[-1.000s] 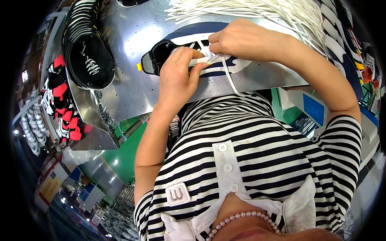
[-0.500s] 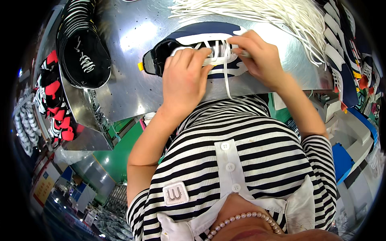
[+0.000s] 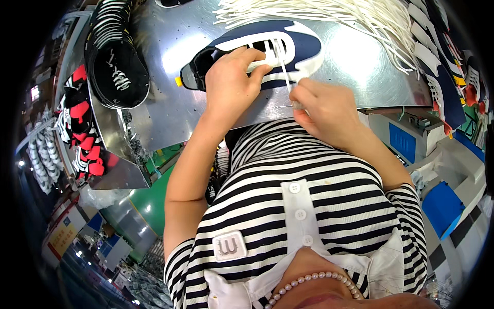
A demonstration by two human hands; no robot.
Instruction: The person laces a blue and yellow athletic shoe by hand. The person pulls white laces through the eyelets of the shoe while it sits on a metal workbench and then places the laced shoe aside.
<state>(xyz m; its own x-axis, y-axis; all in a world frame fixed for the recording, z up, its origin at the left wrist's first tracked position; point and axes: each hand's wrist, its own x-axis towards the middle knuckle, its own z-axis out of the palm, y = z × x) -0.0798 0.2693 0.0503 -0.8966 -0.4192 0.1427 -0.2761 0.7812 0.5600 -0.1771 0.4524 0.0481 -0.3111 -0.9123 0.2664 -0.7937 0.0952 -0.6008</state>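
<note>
A navy and white shoe upper [image 3: 301,44] lies on the metal table, its toe pointing right and a yellow tab at the heel. My left hand [image 3: 231,82] grips it at the opening, fingers curled over the edge beside the eyelets, thumb on the near side. White lace [image 3: 285,74] runs through several eyelets, and one length is drawn taut toward me. My right hand [image 3: 327,107] pinches that length near the table's front edge. Something small and greyish shows at its fingertips, too small to make out.
A pile of loose white laces [image 3: 329,13] lies across the back of the metal table [image 3: 170,110]. Nested black uppers [image 3: 118,77] stand at the left, above red and black ones [image 3: 85,129]. More navy and white uppers [image 3: 437,77] are stacked at the right edge.
My right hand has moved from the eyelets down toward me, pulling the lace tight. My left hand has shifted slightly left and stays on the upper.
</note>
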